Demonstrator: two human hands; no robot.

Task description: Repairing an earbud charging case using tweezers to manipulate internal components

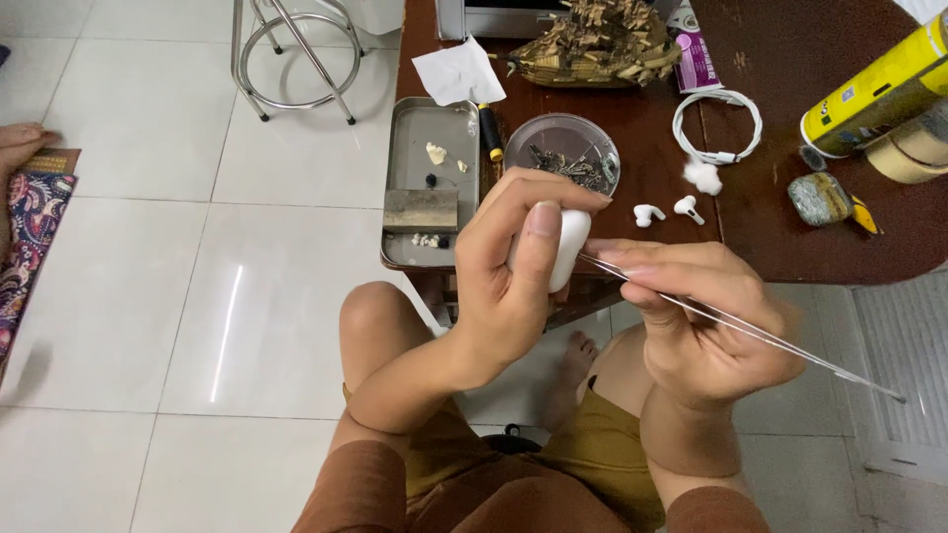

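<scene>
My left hand (509,276) grips a small white earbud case (570,247), held up in front of the table edge. My right hand (706,321) pinches long metal tweezers (750,331); their tip points into the case while the long end sticks out to the lower right. Two white earbuds (664,210) lie on the dark wooden table (790,247) just beyond my hands, beside a small cotton ball (703,177).
A metal tray (400,148) with small bits overhangs the table's left edge. Behind it lie a round lidded dish of small parts (563,153), a coiled white cable (718,125), a wooden ship model (597,44), a yellow can (879,89) and tape rolls (913,153). A metal stool (296,54) stands on the white tiles.
</scene>
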